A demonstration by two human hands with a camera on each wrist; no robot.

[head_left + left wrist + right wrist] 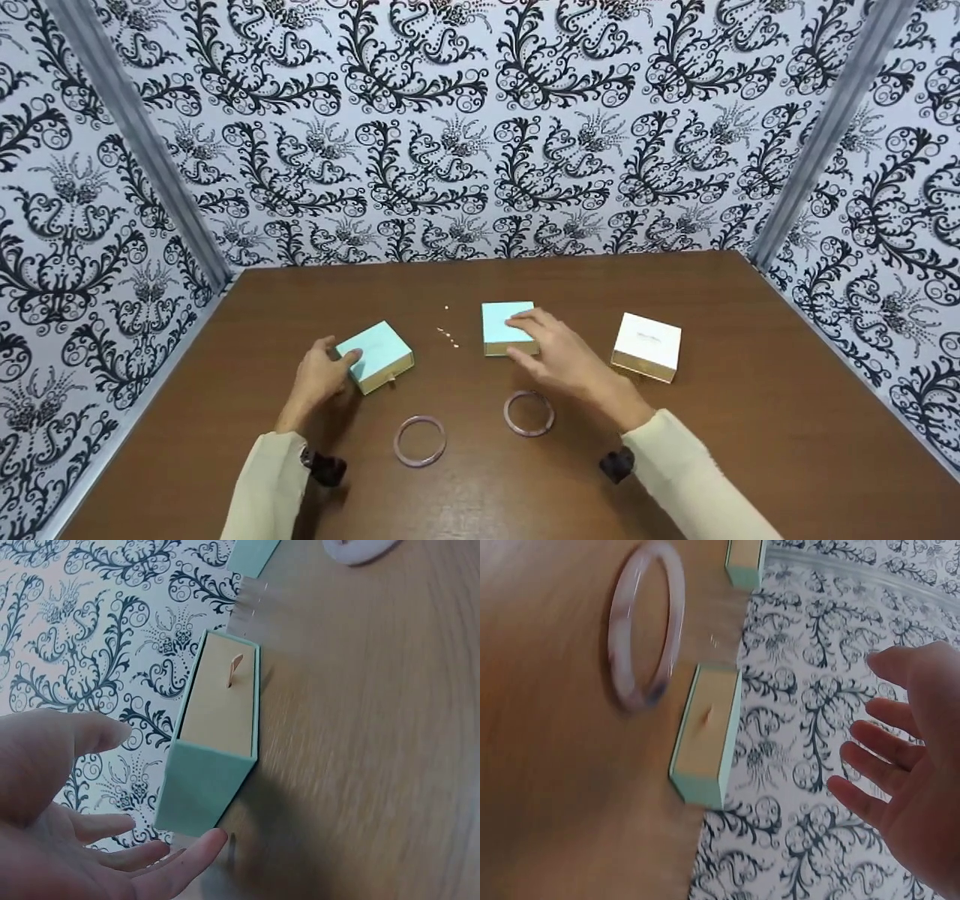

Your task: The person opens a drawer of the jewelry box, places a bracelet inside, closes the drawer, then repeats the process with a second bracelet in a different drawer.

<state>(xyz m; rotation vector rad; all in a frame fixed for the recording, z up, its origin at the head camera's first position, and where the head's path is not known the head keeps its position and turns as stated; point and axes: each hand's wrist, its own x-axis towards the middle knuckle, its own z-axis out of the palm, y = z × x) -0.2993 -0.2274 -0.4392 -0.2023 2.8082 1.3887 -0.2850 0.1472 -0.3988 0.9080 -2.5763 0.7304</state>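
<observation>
A mint-green drawer box point(384, 346) with a tan front and small pull tab lies at the left. My left hand point(319, 373) is at its left side, thumb over the edge; in the left wrist view the hand point(67, 825) has spread fingers, one near the corner of the box point(202, 795). A second mint box point(499, 324) sits at the middle. Over its right side hovers my right hand point(566, 356), and in the right wrist view that hand point(922, 742) appears apart from the box point(705, 724), fingers loosely extended.
Two pale purple bangles, a left one point(397, 442) and a right one point(507, 414), lie nearer me. A white drawer box point(649, 339) stands at the right. Several tiny pale pieces point(456, 346) lie between the mint boxes. Patterned walls point(480, 150) enclose the brown table point(480, 487).
</observation>
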